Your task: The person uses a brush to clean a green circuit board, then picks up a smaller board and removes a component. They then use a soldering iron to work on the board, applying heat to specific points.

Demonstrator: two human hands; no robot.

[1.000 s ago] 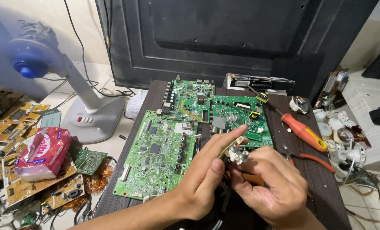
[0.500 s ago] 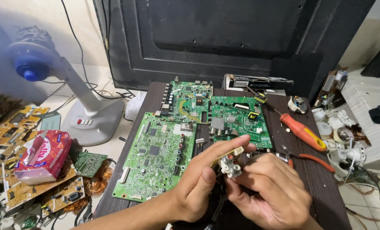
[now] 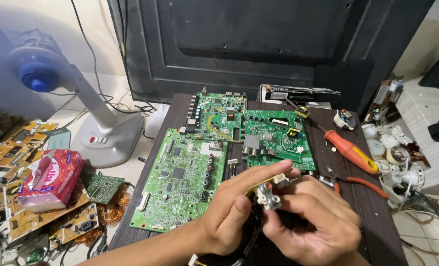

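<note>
Low in the middle of the view, both hands pinch one small metal connector part (image 3: pixel 268 194) with a yellowish strip on it. My left hand (image 3: pixel 232 212) grips it from the left with thumb and forefinger. My right hand (image 3: pixel 312 216) holds it from the right and below. Just beyond the hands, three green circuit boards lie on a dark wooden table (image 3: pixel 372 212): a large one (image 3: pixel 182 180) at the left, one (image 3: pixel 217 113) behind it, and one (image 3: pixel 273 138) at the right.
An orange-handled screwdriver (image 3: pixel 351 151) and orange-handled pliers (image 3: pixel 362 183) lie at the table's right. A big black panel (image 3: pixel 259 44) stands behind. A white and blue fan (image 3: pixel 76 103), a red packet (image 3: pixel 52 180) and brown boards (image 3: pixel 17 143) sit at the left. White parts (image 3: pixel 402 167) clutter the right.
Both hands have lifted the small connector part a little and turned it between the fingers. The view has shifted slightly; the boards and tools have stayed put.
</note>
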